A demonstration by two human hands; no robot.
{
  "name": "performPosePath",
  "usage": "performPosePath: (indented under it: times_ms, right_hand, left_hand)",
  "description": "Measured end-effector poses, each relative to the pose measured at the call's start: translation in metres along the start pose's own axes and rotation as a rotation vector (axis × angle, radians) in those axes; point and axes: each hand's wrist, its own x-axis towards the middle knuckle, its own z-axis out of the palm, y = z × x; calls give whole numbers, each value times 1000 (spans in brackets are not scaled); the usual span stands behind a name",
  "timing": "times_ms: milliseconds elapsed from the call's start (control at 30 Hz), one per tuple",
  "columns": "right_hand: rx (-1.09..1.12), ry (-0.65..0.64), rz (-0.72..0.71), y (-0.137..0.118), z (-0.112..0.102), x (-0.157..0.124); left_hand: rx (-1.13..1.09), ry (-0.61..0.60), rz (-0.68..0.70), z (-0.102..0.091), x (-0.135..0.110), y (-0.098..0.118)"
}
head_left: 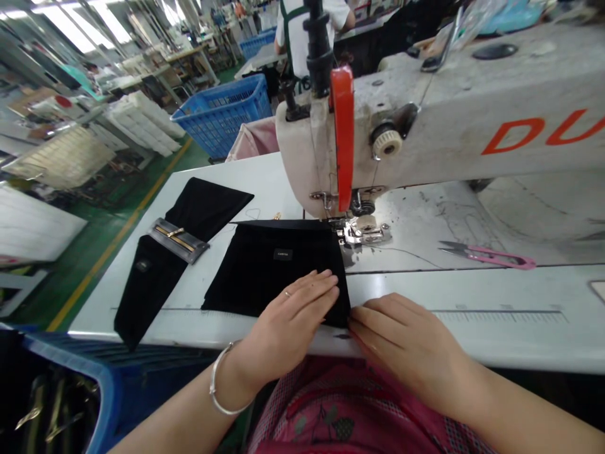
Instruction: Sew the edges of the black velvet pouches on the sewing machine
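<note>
A black fabric panel (255, 277) with a small dark label (282, 254) lies on the white sewing table, its upper right corner by the presser foot (363, 233) of the sewing machine (302, 151). My left hand (293, 321) rests flat on the panel's right part, fingers stretched out. At the lower right corner my right hand (401, 340) is closed, with its fingertips pinching the fabric edge; the thumb is partly hidden. To the left lies another black fabric piece (155, 284) with a clear-edged zipper strip (178, 239) across it.
Pink-handled thread snips (496, 255) lie right of the needle area. A blue bin (108, 391) holding black pieces with zippers stands at lower left. Behind the table are a blue basket (227, 113) and a person (302, 38). A ruler scale (501, 318) runs along the front edge.
</note>
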Motion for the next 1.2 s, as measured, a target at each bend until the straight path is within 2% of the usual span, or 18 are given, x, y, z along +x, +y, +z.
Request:
performPosePath:
  times_ms: [100, 167, 333, 467, 567, 667, 867, 1000, 1100, 1200]
  right_hand:
    - [2, 29, -32, 1, 2, -3]
    - [3, 31, -39, 2, 3, -6]
    - [14, 26, 24, 2, 5, -9]
    - [19, 46, 70, 0, 1, -7]
    - [15, 51, 35, -1, -3, -5]
    - [37, 38, -3, 0, -6, -1]
    - [30, 5, -12, 8, -10, 9]
    - [8, -21, -18, 17, -8, 13]
    - [53, -38, -6, 22, -6, 14]
    - [91, -36, 33, 23, -5, 13]
  left_hand:
    - [119, -140, 95, 6, 0, -2]
    - [151, -176, 113, 8, 0, -2]
    - [107, -153, 58, 0, 8, 1]
    - [15, -100, -3, -9, 27, -3]
    - [216, -79, -33, -5, 43, -14]
    - [408, -139, 10, 4, 50, -27]
    - [503, -176, 114, 6, 57, -46]
    - [419, -150, 126, -1, 57, -47]
    - [210, -120, 164, -3, 45, -36]
    - [125, -70, 202, 1, 29, -24]
